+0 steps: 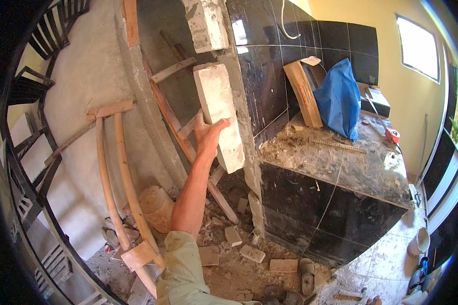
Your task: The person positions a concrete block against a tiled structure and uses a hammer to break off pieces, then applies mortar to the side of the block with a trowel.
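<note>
My left hand (211, 133) grips a long, pale lightweight concrete block (223, 104) by its side, thumb across its front face and fingers round its left edge. The block stands nearly upright, tilted a little, beside the rough cement edge (247, 112) of the black-tiled wall. Whether anything supports it from behind is hidden. Above it, a second pale block (207, 25) with grey mortar smears is set at the wall's end, with a narrow gap between the two. My left forearm, in a green sleeve (183, 267), reaches up from below. My right hand is out of view.
A wooden ladder-like frame (124, 173) leans at left near a dusty bucket (156, 207). Broken bricks (252, 253) and a sandal (306, 274) lie below. On the dirty tiled counter (315, 147) are a blue bag (341, 99), a wooden board (303, 94) and a tape measure (392, 134).
</note>
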A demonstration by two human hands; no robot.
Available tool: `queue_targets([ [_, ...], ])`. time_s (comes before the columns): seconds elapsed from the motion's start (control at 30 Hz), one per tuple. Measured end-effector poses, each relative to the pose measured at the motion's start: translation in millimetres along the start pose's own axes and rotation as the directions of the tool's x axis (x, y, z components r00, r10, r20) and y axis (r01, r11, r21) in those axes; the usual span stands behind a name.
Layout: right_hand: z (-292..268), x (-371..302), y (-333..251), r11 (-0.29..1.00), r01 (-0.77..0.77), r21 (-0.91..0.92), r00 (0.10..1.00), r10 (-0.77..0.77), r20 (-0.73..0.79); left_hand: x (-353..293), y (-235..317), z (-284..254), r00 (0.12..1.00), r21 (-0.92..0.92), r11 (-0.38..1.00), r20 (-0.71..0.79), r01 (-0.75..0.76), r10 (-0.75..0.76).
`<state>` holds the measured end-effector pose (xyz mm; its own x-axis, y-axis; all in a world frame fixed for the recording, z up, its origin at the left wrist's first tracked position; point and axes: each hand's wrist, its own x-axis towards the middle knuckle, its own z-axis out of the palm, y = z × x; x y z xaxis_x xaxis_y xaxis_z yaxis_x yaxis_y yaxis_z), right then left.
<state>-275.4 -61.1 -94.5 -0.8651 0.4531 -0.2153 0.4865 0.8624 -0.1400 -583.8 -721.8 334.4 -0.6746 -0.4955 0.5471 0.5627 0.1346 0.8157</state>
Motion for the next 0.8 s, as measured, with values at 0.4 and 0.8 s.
queue_targets([
  [0.4, -34.3, 4.0, -116.4, 0.980, 0.189, -0.067, 0.972, -0.177, 0.156, 55.7, -31.9, 20.4, 0.995, 0.045, 0.995, -0.044, -0.091, 0.093],
  [0.8, -39.3, 12.5, -129.0, 0.973, 0.205, -0.110, 0.957, -0.176, 0.228, 67.0, -22.1, 20.0, 0.995, 0.040, 0.995, 0.023, -0.093, 0.092],
])
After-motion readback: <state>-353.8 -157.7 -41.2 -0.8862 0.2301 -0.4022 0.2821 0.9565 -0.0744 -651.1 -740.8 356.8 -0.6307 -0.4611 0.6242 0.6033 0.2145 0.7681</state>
